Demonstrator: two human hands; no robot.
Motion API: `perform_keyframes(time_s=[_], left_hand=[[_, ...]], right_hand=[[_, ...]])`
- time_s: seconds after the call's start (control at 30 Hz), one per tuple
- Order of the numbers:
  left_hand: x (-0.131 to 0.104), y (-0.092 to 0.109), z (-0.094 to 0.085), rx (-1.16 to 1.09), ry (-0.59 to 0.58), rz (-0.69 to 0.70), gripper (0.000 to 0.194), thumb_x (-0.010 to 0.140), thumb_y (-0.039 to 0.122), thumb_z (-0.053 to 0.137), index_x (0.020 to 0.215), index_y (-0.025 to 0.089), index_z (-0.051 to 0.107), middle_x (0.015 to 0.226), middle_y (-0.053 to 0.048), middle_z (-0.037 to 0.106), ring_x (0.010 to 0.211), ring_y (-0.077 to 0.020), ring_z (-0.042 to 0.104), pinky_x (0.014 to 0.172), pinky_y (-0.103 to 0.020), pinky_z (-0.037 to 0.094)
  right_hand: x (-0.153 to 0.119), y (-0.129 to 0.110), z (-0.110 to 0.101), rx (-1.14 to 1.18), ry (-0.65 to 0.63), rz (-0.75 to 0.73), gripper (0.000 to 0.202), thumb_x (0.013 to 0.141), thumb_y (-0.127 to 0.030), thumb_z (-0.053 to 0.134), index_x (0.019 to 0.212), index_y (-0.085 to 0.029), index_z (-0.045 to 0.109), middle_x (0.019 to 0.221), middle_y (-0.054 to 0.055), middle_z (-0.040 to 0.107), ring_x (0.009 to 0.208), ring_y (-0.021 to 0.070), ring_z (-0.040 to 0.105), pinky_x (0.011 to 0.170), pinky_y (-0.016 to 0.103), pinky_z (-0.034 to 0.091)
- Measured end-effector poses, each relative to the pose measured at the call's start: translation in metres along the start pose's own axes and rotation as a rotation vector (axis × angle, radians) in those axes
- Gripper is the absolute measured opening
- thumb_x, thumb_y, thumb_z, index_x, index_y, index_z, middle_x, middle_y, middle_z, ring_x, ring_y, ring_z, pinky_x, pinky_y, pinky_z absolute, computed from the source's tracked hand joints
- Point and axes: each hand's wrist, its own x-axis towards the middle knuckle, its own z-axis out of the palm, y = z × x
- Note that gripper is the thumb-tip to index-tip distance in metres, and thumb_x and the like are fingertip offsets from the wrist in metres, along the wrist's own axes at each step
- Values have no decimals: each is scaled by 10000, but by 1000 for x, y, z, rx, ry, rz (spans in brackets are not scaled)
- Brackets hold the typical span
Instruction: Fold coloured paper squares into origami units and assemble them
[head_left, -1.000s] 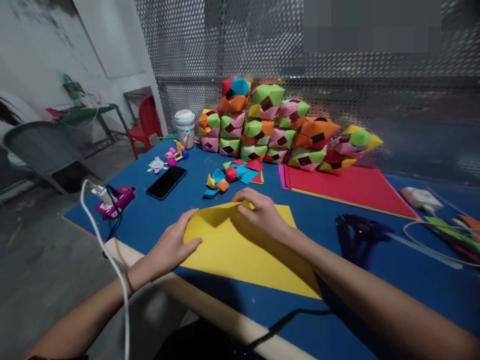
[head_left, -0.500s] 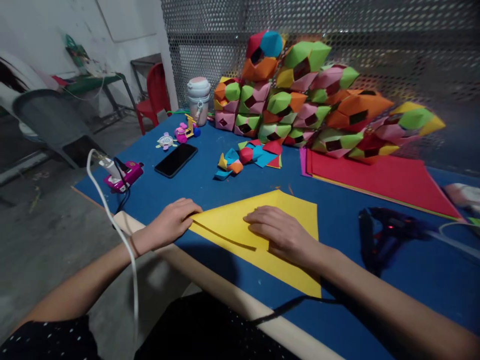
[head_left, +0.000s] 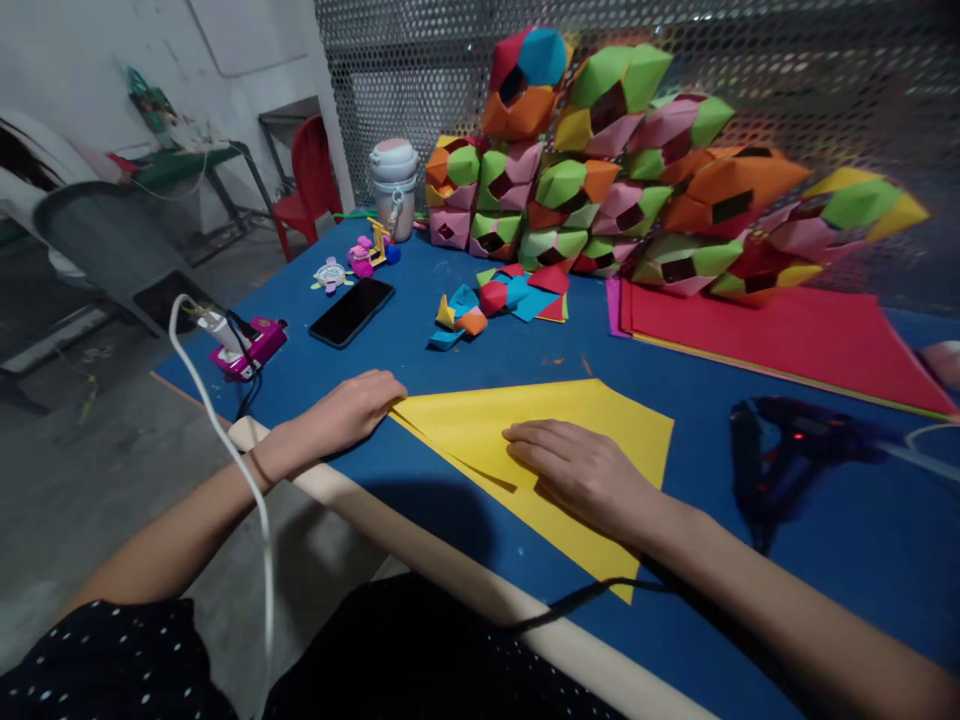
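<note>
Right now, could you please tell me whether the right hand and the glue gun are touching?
Apart: the head view shows blue tabletop between the right hand and the glue gun.

Small craft workspace: blue-topped bench (head_left: 300,375), perforated metal screen (head_left: 420,100), dark glue gun (head_left: 799,445), stacked multicoloured folded-paper shapes (head_left: 562,190), bare grey floor (head_left: 67,480).

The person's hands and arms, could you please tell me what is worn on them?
The left hand and right hand are gloveless. A thin band seems to circle the left wrist. The left arm has a black sleeve with white dots; no right sleeve shows.
</note>
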Motion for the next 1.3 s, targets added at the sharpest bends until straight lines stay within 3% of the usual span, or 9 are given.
perform_keyframes(time_s=[0.17,0.33,0.87,1.1,1.3], left_hand=[[14,-10,-3,32,-9,13,212,922,164,356,910,145,567,855,-70,591,817,-162,529,736,-273,426],[9,-13,-8,4,27,-50,186,906,161,396,890,150,581,847,-60,611,802,-150,554,728,-257,433],[4,-6,-8,-78,78,-217,193,789,82,455,832,152,629,855,-52,630,806,-147,586,737,-260,446],[8,0,-7,-59,89,-288,157,842,259,515,767,151,600,785,-38,591,754,-151,554,679,-262,422],[11,-4,-4,-64,87,-307,130,841,234,528,812,150,622,803,-41,596,763,-152,559,682,-262,416]], right_hand=[[1,-4,-1,-62,-7,17,288,882,-113,378,1047,-131,613,1023,135,676,963,242,621,748,382,549],[-1,-7,-2,-68,27,8,280,874,-99,400,1030,-101,633,1028,146,679,993,246,620,781,385,552],[-1,-8,-6,-86,-50,-29,303,886,-101,384,1032,-77,648,1043,164,671,996,269,617,803,408,556],[-1,-10,-7,-92,-66,-36,303,895,-113,378,1045,-80,639,1051,167,664,1030,273,599,820,422,549],[-2,-9,-8,-102,-56,-53,291,896,-115,398,1029,-54,649,1047,183,668,1019,297,610,804,431,556]])
